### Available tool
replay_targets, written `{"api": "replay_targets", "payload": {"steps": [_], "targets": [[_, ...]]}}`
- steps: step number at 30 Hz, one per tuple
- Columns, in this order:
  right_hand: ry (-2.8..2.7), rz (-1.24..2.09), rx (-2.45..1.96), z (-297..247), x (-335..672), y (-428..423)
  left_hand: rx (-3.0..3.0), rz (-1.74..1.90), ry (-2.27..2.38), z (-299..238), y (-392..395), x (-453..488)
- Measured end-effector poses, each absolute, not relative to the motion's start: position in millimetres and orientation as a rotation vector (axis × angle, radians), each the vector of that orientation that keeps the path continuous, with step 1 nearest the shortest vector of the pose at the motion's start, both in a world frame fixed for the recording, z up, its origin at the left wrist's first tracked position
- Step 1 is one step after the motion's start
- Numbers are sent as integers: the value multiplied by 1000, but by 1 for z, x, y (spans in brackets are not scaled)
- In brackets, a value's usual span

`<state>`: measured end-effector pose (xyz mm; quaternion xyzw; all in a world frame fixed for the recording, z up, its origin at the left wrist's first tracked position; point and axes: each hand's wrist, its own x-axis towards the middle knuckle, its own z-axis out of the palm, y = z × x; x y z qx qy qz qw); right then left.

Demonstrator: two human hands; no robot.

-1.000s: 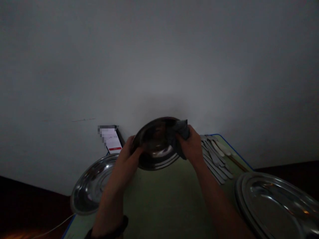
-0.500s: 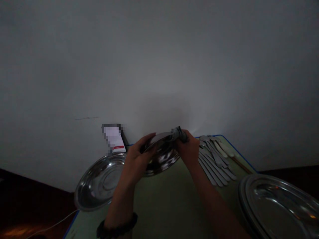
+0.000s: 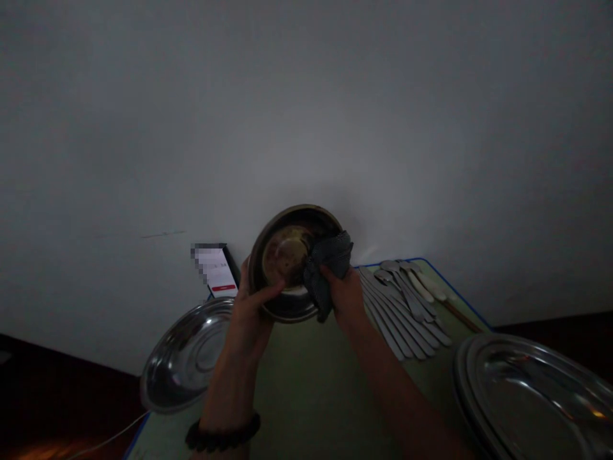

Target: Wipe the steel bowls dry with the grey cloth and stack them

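Tilted up above the table, a shiny round metal bowl (image 3: pixel 287 252) shows its inside to me. My left hand (image 3: pixel 251 306) grips its lower left rim, thumb laid over the inner edge. In my right hand (image 3: pixel 347 294) is a bunched dark grey cloth (image 3: pixel 330 262), pressed against the bowl's right side and rim. The cloth hides that part of the bowl. Left of my left wrist, a second metal bowl (image 3: pixel 179 361) rests on the table, partly covered by my forearm.
Several knives and spoons (image 3: pixel 402 306) lie fanned at the table's back right. Stacked metal trays (image 3: pixel 531 396) stand at the front right. A lit phone (image 3: pixel 218 268) leans on the wall (image 3: pixel 306 115) behind the green table (image 3: pixel 311 390). A white cable (image 3: pixel 112 437) hangs at left.
The bowl has been raised and turned so its inside faces me. My right hand has brought the cloth from the top edge down over the bowl's right side.
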<state>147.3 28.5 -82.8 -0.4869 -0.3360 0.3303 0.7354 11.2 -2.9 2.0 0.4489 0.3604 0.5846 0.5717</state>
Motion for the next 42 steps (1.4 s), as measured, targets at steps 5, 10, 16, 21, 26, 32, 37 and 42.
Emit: {"api": "replay_targets", "payload": {"steps": [5,10,16,21,26,32,37,42], "targets": [[-1111,449,-1295,-44,183,7,1085,1087,1008,4,-4,-18],[-1591,233,-1131,-23,191,-13,1572,813,1007,9,-10,-27],[-1362,158,-1091,-41,181,-6,1665,831,941,11,-9,-18],[-917,407,-1215,-57,159,7,1471,1079,918,5,-2,-22],[-543,823,-1017,-69,121,13,1071,1523,769,1,-1,3],[-714,699,-1087,-64,122,12,1162,1742,905,-5,-5,18],[-975,259,-1341,-43,166,3,1310,1433,875,-6,3,-11],[-1482,186,-1224,-37,185,-6,1692,1019,1106,-4,2,-26]]}}
